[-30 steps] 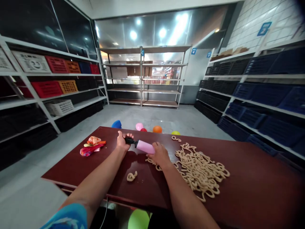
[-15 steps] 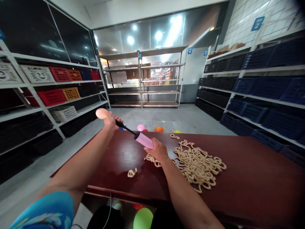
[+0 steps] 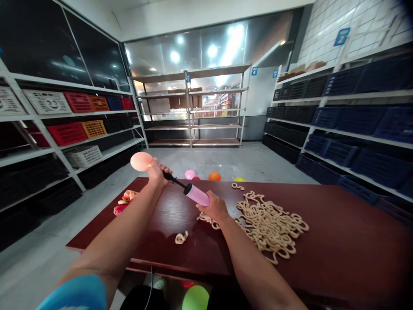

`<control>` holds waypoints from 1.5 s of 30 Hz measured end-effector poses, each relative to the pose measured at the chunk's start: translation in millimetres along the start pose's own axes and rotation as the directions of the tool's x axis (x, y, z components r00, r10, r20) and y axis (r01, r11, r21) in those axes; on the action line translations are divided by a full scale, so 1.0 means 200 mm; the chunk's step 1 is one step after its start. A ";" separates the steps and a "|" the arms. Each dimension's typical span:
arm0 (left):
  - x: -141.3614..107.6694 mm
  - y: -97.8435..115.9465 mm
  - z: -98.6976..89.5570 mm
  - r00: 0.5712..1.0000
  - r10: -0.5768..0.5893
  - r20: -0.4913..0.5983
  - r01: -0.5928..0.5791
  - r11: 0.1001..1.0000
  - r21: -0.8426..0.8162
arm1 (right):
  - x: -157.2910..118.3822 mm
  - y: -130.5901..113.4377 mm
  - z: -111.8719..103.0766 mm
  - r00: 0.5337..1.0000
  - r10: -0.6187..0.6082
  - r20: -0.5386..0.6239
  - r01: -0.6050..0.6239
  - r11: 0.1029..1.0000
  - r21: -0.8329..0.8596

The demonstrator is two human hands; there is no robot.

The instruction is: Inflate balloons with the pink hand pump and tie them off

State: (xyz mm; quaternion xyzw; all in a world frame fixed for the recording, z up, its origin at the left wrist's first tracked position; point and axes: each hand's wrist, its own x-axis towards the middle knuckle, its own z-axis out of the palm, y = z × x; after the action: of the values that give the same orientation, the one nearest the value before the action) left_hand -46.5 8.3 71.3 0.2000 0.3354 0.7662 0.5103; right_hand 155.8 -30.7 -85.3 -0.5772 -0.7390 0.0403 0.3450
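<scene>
My left hand (image 3: 157, 172) is closed round the black end of a balloon pump (image 3: 197, 194), with a peach balloon (image 3: 141, 161), partly inflated, sticking out beyond its fingers. The balloon's neck is hidden in that hand. My right hand (image 3: 214, 206) wraps round the near end of the pump's pink barrel. Between the hands a length of black shaft shows. Below the pump, beige curly pieces (image 3: 267, 224) lie heaped on the table's right half. One small beige piece (image 3: 181, 237) lies apart, nearer to me.
Deflated balloons (image 3: 125, 201) lie at the left of the dark red table (image 3: 338, 241). Inflated balloons, among them an orange one (image 3: 214, 176), rest on the floor behind it. A green balloon (image 3: 195, 298) is below the front edge. Crate-filled shelves (image 3: 129, 111) line both sides.
The peach balloon has grown larger. My hands have come slightly closer together, and less black shaft shows. The deflated balloons at the left have come into view from behind my left arm.
</scene>
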 end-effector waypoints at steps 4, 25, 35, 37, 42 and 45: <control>-0.08 -0.16 0.03 0.998 -0.055 0.018 0.055 0.998 -0.004 | -0.01 -0.02 -0.02 1.000 -0.026 0.003 0.026 0.999 0.039; 0.08 0.18 0.14 0.985 0.013 0.173 -0.009 1.000 -0.024 | 0.02 0.00 -0.01 0.997 0.071 0.019 -0.071 0.997 0.004; 0.05 0.19 0.05 0.908 -0.126 0.400 0.188 0.975 -0.119 | 0.03 0.01 -0.01 0.997 0.070 -0.029 -0.071 0.997 -0.017; 0.05 0.19 0.05 0.900 -0.183 0.396 0.226 0.972 -0.066 | 0.02 0.01 -0.01 0.997 0.074 -0.019 -0.075 0.997 -0.025; 0.07 0.17 0.06 0.935 -0.195 0.296 0.189 0.981 0.049 | 0.03 0.00 -0.02 0.996 0.090 0.018 -0.090 0.996 -0.023; 0.09 0.18 0.08 0.979 -0.083 0.185 0.076 0.996 0.048 | 0.03 0.00 -0.03 0.992 0.117 0.037 -0.116 0.993 -0.029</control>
State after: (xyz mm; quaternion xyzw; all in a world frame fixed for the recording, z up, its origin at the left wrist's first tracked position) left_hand -66.6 20.7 106.5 0.2680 0.3094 0.7160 0.5656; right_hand 158.3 -27.1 -78.6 -0.6229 -0.7112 0.0616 0.3202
